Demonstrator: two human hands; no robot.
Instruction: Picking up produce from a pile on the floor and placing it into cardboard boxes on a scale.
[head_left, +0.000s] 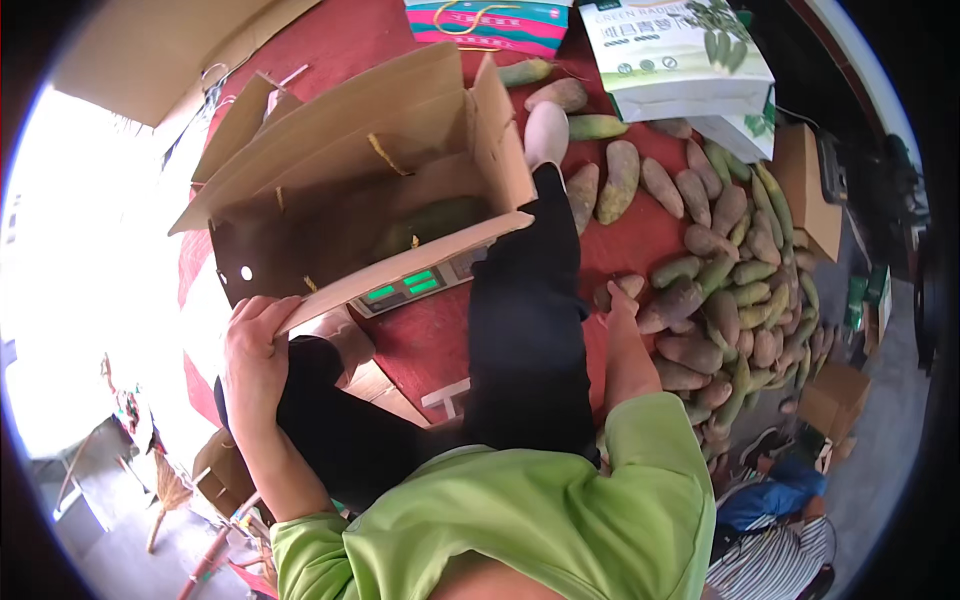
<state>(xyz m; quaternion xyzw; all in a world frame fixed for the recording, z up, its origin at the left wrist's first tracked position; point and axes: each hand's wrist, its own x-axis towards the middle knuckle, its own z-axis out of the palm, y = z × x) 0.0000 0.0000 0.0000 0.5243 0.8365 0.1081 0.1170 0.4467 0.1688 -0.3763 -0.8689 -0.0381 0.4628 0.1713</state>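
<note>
The person in the green shirt sits with legs spread, the right leg stretched out between an open cardboard box and a heap of radishes, so both lie within arm's reach. The left hand is closed over the near left corner of the box's front flap, fingers bent over the edge; I'd say that grip keeps the flap from swinging and the box from sliding. The box seems to sit on a scale, whose green lit figures show just under the flap. Inside the box, down in the shadow toward the right end, lies one dark green radish; yellow cords hang from the walls, likely there as carrying handles.

Out to the right, the right hand rests at the near edge of the heap, its fingers curled round a small brown radish; how firm that hold is, I can't tell from here. That radish is over the red cloth, well apart from the box, with the right leg between. The cloth probably keeps the radishes off the floor. A white printed carton stands beyond the heap, perhaps set there to be out of the arms' way
</note>
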